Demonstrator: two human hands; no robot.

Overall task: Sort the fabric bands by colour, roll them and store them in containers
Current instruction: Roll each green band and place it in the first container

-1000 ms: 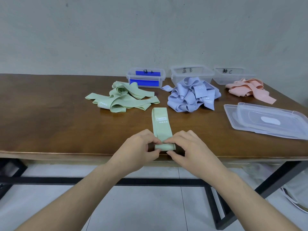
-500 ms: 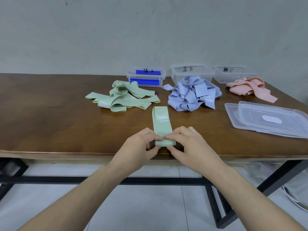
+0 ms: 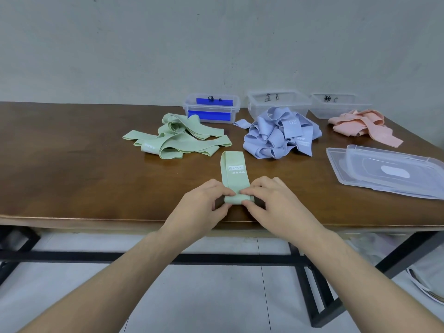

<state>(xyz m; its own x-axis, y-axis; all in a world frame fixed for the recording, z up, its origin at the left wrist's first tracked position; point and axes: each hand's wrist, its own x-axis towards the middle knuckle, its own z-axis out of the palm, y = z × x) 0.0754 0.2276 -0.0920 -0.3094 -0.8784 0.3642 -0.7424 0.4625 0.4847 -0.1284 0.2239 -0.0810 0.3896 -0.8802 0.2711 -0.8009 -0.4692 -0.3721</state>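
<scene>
Two bare hands meet at the lower centre of the frame, at the near edge of a brown wooden table (image 3: 72, 164). The left hand (image 3: 204, 207) and the right hand (image 3: 271, 205) each pinch one end of a small rolled-up part of a green band (image 3: 232, 174), with fingers on top and thumbs underneath. The rest of this band lies flat on the table, stretching away from the hands toward the middle of the frame, and carries a white label that reads "HEAVY".

Above and left of the hands, a loose pile of green bands (image 3: 177, 138) sits on the table. Just right of centre lies a heap of blue bands (image 3: 278, 135), and farther right, near the table's edge, a smaller pile of pink bands (image 3: 362, 127).

Along the back of the table, against a grey wall, stand three clear plastic containers in a row. The left container (image 3: 211, 108) has blue material inside it and sits behind the green pile. The middle container (image 3: 278, 102) is marked "B" and sits behind the blue heap. The right container (image 3: 338, 104) is marked "C" and sits behind the pink pile.

At the right edge of the frame, clear plastic lids (image 3: 389, 171) lie stacked on the table.
</scene>
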